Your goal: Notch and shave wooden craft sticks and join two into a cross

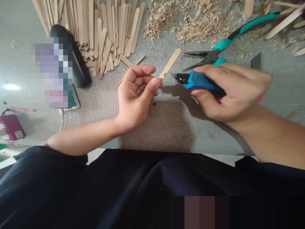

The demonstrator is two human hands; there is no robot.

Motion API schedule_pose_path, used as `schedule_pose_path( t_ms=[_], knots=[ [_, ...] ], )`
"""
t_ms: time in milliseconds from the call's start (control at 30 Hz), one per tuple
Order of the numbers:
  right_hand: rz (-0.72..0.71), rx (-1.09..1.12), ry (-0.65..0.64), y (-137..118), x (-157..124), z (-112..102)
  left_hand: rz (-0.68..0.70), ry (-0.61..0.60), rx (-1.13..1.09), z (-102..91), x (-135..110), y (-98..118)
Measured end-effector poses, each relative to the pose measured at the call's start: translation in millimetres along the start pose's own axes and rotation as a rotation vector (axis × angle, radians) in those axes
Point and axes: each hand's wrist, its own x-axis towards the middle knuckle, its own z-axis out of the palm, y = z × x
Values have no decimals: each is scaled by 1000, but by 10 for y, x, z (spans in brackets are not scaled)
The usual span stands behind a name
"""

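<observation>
Between thumb and fingers, my left hand (139, 93) pinches a wooden craft stick (172, 62), which points up and to the right. A notch shows in the stick's edge close to my fingertips. My right hand (234, 90) is wrapped round a blue and black utility knife (200, 81). Its blade is out, pointing left, a little to the right of the notch and seemingly apart from the stick. Just beyond my right hand lie needle-nose pliers (211, 57) with teal handles and parted jaws, one handle partly hidden behind the hand.
Many craft sticks (105, 35) are piled at the back left, beside a black case (71, 57) and a blurred phone (76, 100) on a cable. Wood shavings (190, 24) cover the back of the table. A loose dark blade (256, 61) lies at right, a purple box (11, 127) far left.
</observation>
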Motion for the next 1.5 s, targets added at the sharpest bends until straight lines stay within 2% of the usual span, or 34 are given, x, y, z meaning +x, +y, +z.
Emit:
schedule_pose_path(
  t_ms=[367, 667, 767, 867, 900, 1033, 1133, 1233, 1333, 1400, 1500],
  knots=[
    [-18, -4, 11, 11, -7, 22, 0, -21, 38, 0, -9, 45],
    [-7, -35, 1, 19, -17, 31, -59, 3, 20, 27, -16, 211],
    [6, -44, 4, 19, -21, 24, -142, 37, 4, 60, -16, 276],
    [20, -37, 5, 19, -18, 14, -256, 40, -155, 107, 21, 405],
    [23, -37, 12, 20, -16, 12, -325, 24, -253, 123, 42, 468],
    [24, -51, 67, 15, -1, 14, -768, -88, -706, 163, 134, 742],
    [21, -10, 98, 0, 18, 18, -926, -98, -871, 166, 177, 866],
    [7, 17, 93, 0, 24, 16, -976, -71, -912, 162, 187, 905],
    [-67, 16, 65, 21, 8, 18, -968, -95, -868, 163, 185, 903],
    [-73, -14, 41, 27, -3, 26, -932, -146, -770, 165, 190, 888],
    [-68, -43, 82, 12, -10, 38, -849, -277, -570, 153, 204, 833]
  ],
)
